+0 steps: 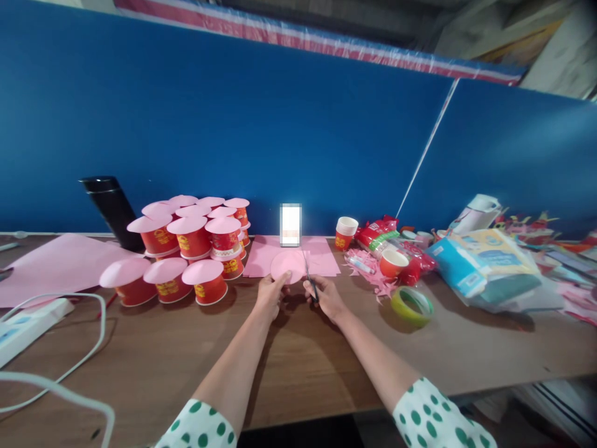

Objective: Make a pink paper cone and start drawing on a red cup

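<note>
Between thumb and fingers, my left hand [273, 296] pinches the lower edge of a round pink paper disc [286, 264]. My right hand [328, 300] is closed around the handles of a pair of scissors [310, 280], whose blades point away from me at the disc's right edge. Whether the blades touch the paper I cannot tell. Behind the disc lie pink paper sheets [321, 254] flat on the table. Left of my hands stand several red paper cups [190, 241], grouped and partly stacked, topped with pink paper cones.
A black bottle [112, 211], a large pink sheet [65, 264] and a white power strip [35, 330] with cable lie left. On the right are stacked cups [346, 233], a single cup [393, 264], pink scraps, green tape [412, 306] and a plastic package [485, 264]. A blue partition [280, 124] closes the back.
</note>
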Demonstrator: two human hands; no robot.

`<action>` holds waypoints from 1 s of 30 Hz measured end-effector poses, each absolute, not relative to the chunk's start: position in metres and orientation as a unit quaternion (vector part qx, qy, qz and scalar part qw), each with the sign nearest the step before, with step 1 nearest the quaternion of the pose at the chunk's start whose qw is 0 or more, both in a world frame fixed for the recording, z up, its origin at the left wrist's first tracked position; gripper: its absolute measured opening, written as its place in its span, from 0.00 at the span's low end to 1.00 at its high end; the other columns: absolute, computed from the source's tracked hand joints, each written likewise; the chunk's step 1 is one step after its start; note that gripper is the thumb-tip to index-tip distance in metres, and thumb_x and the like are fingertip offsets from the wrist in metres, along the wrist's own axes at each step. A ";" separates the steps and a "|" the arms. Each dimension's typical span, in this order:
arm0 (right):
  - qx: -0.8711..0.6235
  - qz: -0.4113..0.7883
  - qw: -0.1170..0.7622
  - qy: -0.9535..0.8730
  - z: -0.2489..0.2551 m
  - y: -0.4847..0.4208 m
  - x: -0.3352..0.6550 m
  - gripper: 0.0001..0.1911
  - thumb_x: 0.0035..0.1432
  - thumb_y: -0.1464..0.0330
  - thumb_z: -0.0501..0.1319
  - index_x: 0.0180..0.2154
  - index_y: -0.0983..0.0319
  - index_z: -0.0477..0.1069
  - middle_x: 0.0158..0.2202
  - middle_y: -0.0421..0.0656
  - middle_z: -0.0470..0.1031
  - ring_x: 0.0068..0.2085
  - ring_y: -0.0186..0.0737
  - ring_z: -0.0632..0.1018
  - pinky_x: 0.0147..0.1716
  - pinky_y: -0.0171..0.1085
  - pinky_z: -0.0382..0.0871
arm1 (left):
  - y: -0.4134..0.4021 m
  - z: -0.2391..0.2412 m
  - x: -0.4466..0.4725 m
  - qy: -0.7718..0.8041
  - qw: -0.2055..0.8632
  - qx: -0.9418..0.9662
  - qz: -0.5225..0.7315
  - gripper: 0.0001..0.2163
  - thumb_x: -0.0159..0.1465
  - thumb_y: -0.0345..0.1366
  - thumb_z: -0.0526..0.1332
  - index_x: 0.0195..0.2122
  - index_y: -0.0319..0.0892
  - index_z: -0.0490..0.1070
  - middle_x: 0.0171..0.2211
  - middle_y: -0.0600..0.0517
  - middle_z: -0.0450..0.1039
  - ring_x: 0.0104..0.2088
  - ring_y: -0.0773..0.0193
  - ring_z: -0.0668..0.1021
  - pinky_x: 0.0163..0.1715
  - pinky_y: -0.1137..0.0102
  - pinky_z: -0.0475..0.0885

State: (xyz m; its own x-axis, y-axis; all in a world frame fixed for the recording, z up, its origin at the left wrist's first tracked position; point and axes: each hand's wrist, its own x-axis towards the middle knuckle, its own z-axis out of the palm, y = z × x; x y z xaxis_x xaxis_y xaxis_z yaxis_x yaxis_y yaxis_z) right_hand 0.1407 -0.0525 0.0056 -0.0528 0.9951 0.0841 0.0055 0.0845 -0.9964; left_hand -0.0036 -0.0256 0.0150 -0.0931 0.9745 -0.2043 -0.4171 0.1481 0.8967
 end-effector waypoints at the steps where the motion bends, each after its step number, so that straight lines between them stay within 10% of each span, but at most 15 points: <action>1: -0.467 0.490 0.506 -0.535 0.005 -0.052 0.141 0.21 0.48 0.54 0.64 0.39 0.63 0.73 0.20 0.35 0.67 0.19 0.28 0.68 0.15 0.27 0.54 | -0.026 0.015 -0.004 0.460 0.600 0.303 0.580 0.18 0.40 0.41 0.72 0.27 0.35 0.70 0.17 0.56 0.67 0.15 0.75 0.67 0.15 0.78 0.61; 30: -0.467 0.479 0.501 -0.549 0.003 -0.050 0.142 0.23 0.49 0.52 0.62 0.41 0.63 0.72 0.23 0.37 0.69 0.21 0.30 0.70 0.15 0.26 0.57 | -0.030 0.018 -0.003 0.460 0.595 0.327 0.572 0.19 0.39 0.43 0.72 0.25 0.36 0.69 0.16 0.55 0.67 0.15 0.73 0.67 0.14 0.77 0.57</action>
